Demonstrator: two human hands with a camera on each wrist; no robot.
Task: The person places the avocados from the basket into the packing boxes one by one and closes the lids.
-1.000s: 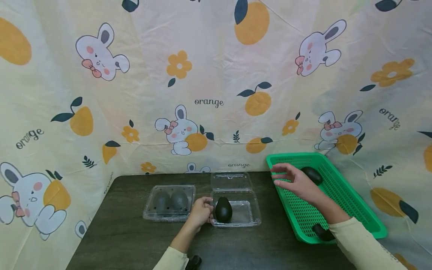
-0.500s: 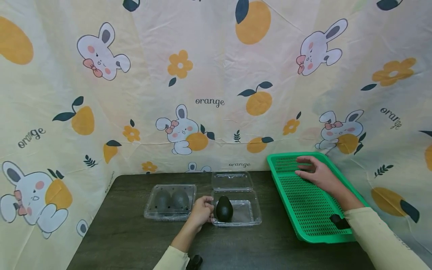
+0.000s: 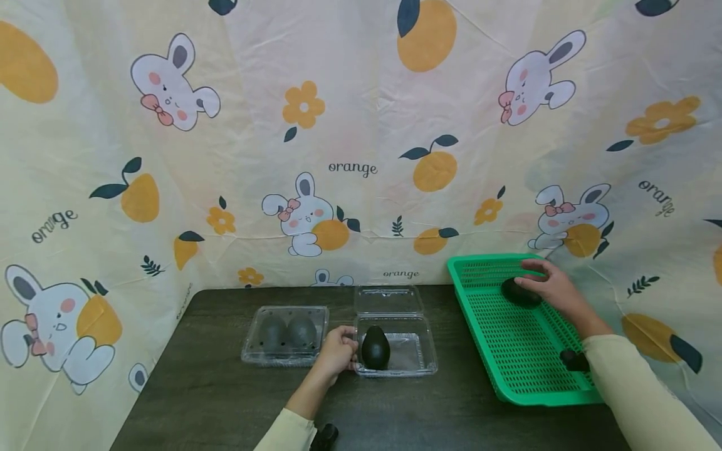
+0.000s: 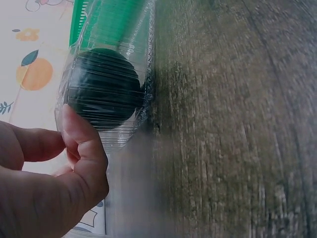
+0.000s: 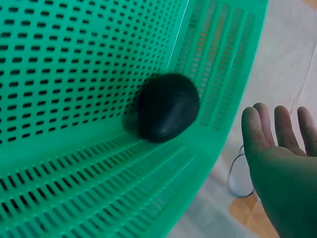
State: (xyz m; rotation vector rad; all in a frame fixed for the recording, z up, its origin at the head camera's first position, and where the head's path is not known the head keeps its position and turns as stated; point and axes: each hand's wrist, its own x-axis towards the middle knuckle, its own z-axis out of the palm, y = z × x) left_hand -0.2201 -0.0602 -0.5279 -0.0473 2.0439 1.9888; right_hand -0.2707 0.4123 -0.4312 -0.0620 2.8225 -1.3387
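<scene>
My left hand pinches the left rim of an open clear plastic clamshell between thumb and fingers. Inside its left half stands a dark avocado, seen through the ribbed wall in the left wrist view, where that avocado looms just beyond my fingertips. Over the far end of a green basket hovers my right hand, its fingers extended. Below them lies another dark avocado, partly covered by the hand. The right wrist view has this avocado against the basket's end wall, apart from my fingers.
Left of the open clamshell sits a closed clear clamshell with two dark avocados inside. The open clamshell's lid lies back toward the printed cloth behind the dark wooden table.
My right hand has moved right from the basket's left rim, passing over the avocado, and now hovers just above it. My left hand has stayed at the clamshell's rim.
</scene>
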